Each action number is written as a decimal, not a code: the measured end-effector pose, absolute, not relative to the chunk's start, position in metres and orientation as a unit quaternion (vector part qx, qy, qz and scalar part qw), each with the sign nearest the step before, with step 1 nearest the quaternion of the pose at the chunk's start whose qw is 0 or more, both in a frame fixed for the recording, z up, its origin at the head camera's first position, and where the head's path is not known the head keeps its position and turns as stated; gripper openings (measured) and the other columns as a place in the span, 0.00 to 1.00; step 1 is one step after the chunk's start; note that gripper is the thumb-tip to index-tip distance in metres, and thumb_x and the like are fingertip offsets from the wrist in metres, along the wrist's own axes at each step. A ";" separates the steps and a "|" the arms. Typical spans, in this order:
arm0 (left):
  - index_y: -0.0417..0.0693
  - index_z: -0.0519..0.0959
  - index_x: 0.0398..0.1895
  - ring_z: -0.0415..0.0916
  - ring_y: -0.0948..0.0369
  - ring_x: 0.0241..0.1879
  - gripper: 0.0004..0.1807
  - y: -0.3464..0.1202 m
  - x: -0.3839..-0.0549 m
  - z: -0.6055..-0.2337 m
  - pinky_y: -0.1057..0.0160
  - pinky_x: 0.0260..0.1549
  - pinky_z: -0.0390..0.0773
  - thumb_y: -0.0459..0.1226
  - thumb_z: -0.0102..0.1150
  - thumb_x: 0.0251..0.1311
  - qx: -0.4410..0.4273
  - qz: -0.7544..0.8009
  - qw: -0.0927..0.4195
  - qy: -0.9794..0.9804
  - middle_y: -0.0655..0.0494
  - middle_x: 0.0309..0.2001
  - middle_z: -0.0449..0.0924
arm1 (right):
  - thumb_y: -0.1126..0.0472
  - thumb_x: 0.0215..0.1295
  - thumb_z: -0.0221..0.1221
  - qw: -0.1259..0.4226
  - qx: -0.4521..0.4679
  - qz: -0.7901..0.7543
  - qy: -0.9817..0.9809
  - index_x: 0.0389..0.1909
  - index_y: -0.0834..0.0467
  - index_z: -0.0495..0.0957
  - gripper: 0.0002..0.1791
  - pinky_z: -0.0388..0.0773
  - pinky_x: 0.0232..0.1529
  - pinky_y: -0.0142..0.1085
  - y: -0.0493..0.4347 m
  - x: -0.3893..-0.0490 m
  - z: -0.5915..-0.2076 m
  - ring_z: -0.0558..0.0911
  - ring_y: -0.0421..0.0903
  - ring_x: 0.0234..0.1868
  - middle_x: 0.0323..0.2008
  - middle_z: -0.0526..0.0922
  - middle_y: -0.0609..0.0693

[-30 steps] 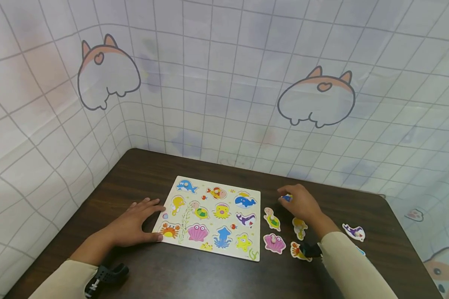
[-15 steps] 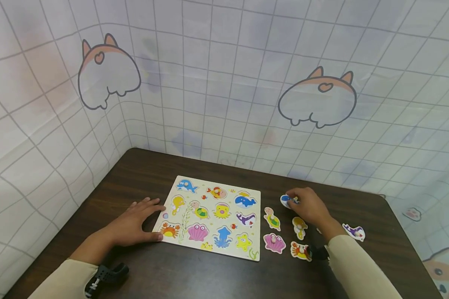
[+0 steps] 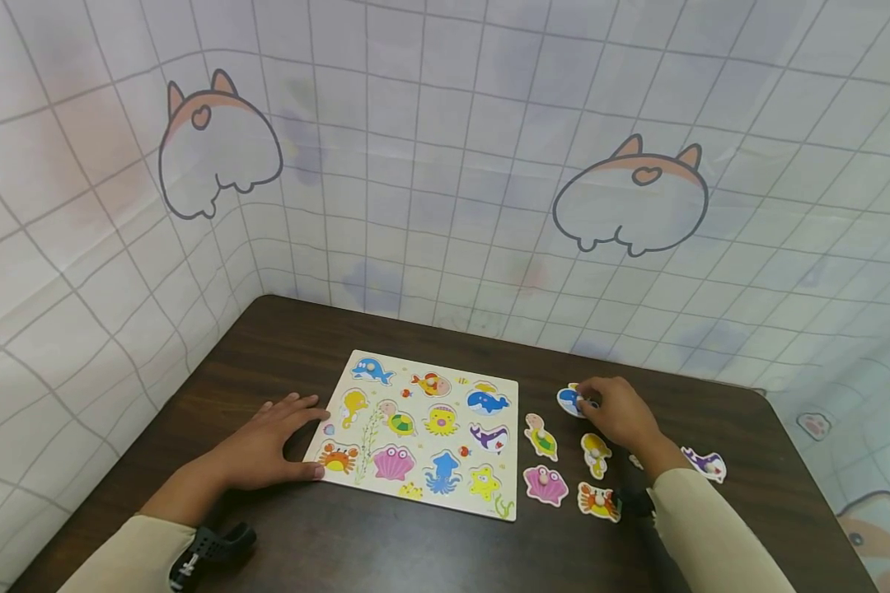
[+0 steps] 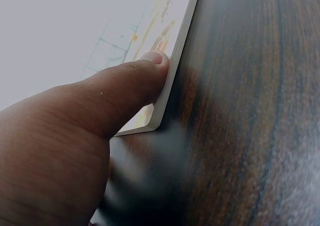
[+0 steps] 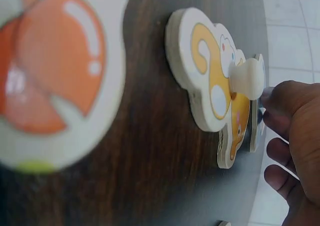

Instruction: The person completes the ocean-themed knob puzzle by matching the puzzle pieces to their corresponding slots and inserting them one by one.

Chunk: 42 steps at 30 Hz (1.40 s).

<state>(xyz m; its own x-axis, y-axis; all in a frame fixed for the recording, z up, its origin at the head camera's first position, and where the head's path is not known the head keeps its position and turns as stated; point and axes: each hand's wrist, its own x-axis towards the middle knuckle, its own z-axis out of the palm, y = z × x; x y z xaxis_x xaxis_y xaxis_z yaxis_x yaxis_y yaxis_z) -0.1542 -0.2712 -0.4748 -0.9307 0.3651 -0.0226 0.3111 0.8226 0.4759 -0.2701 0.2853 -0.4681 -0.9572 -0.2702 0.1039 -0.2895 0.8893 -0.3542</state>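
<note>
My left hand (image 3: pixel 274 445) rests at the left edge of a wooden puzzle board (image 3: pixel 423 487) with sea animal pictures, its fingers spread. The left wrist view shows the thumb (image 4: pixel 125 85) pressing on the board's corner. To the right of the board, my right hand (image 3: pixel 625 416) pinches a blue whale puzzle piece (image 3: pixel 569 402) by its middle, partly covering it. In the right wrist view, a yellow seahorse piece (image 5: pixel 220 80) with a white knob stands in front of the fingertips (image 5: pixel 272 98), hiding most of the whale piece.
Loose pieces lie right of the board: a turtle (image 3: pixel 541 436), a pink shell (image 3: pixel 545 484), a crab (image 3: pixel 599 501) and a purple whale (image 3: pixel 704 464). A blue dolphin (image 3: pixel 372 370) and a fish (image 3: pixel 431 385) sit on the board. A patterned curtain (image 3: pixel 445 206) hangs behind the table.
My right hand has shifted right and slightly toward me, uncovering more of the blue whale piece. My left hand stays on the board's edge.
</note>
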 end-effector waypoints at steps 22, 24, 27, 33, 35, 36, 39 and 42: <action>0.55 0.71 0.72 0.48 0.35 0.77 0.49 -0.270 -0.153 -0.471 0.30 0.71 0.43 0.68 0.69 0.50 0.172 0.242 0.062 0.953 0.42 0.76 0.60 | 0.60 0.69 0.66 0.040 0.175 0.201 -0.963 0.44 0.55 0.88 0.07 0.81 0.47 0.53 0.268 -0.265 -0.458 0.78 0.55 0.51 0.45 0.85 0.51; 0.55 0.71 0.72 0.48 0.35 0.77 0.49 -0.270 -0.153 -0.472 0.30 0.71 0.43 0.68 0.69 0.50 0.172 0.241 0.064 0.953 0.42 0.77 0.60 | 0.60 0.69 0.66 0.041 0.181 0.202 -0.962 0.45 0.55 0.88 0.07 0.81 0.46 0.53 0.265 -0.265 -0.456 0.78 0.54 0.50 0.44 0.86 0.50; 0.55 0.71 0.73 0.48 0.35 0.77 0.49 -0.270 -0.154 -0.472 0.30 0.71 0.43 0.68 0.69 0.50 0.172 0.239 0.066 0.953 0.42 0.77 0.60 | 0.60 0.68 0.67 0.043 0.191 0.204 -0.959 0.44 0.55 0.88 0.07 0.81 0.46 0.53 0.261 -0.264 -0.453 0.79 0.53 0.49 0.44 0.86 0.50; 0.55 0.71 0.72 0.47 0.35 0.77 0.49 -0.270 -0.155 -0.472 0.30 0.71 0.43 0.67 0.70 0.50 0.168 0.237 0.066 0.955 0.42 0.77 0.60 | 0.61 0.67 0.67 0.051 0.210 0.205 -0.955 0.42 0.55 0.88 0.05 0.80 0.49 0.53 0.250 -0.264 -0.447 0.79 0.53 0.49 0.42 0.87 0.48; 0.55 0.71 0.72 0.48 0.35 0.77 0.49 -0.270 -0.155 -0.472 0.30 0.71 0.43 0.67 0.71 0.50 0.168 0.237 0.066 0.955 0.42 0.77 0.60 | 0.61 0.67 0.67 0.050 0.212 0.206 -0.954 0.41 0.55 0.89 0.05 0.79 0.50 0.54 0.246 -0.264 -0.446 0.78 0.53 0.50 0.42 0.87 0.48; 0.55 0.71 0.72 0.48 0.35 0.77 0.49 -0.270 -0.155 -0.472 0.30 0.71 0.43 0.67 0.71 0.50 0.169 0.238 0.066 0.954 0.42 0.77 0.60 | 0.61 0.67 0.67 0.049 0.214 0.206 -0.954 0.41 0.55 0.89 0.05 0.79 0.51 0.54 0.245 -0.263 -0.445 0.78 0.53 0.50 0.42 0.87 0.48; 0.56 0.71 0.72 0.48 0.35 0.77 0.48 -0.270 -0.155 -0.472 0.30 0.71 0.43 0.67 0.70 0.50 0.170 0.237 0.066 0.954 0.42 0.77 0.60 | 0.61 0.67 0.67 0.047 0.215 0.210 -0.953 0.40 0.55 0.88 0.04 0.79 0.52 0.54 0.240 -0.262 -0.444 0.78 0.52 0.51 0.42 0.87 0.47; 0.56 0.71 0.72 0.48 0.35 0.77 0.48 -0.270 -0.154 -0.472 0.30 0.71 0.43 0.67 0.70 0.50 0.170 0.237 0.067 0.954 0.42 0.77 0.60 | 0.61 0.66 0.68 0.049 0.222 0.213 -0.950 0.40 0.55 0.88 0.04 0.79 0.51 0.54 0.235 -0.261 -0.443 0.78 0.52 0.51 0.42 0.87 0.47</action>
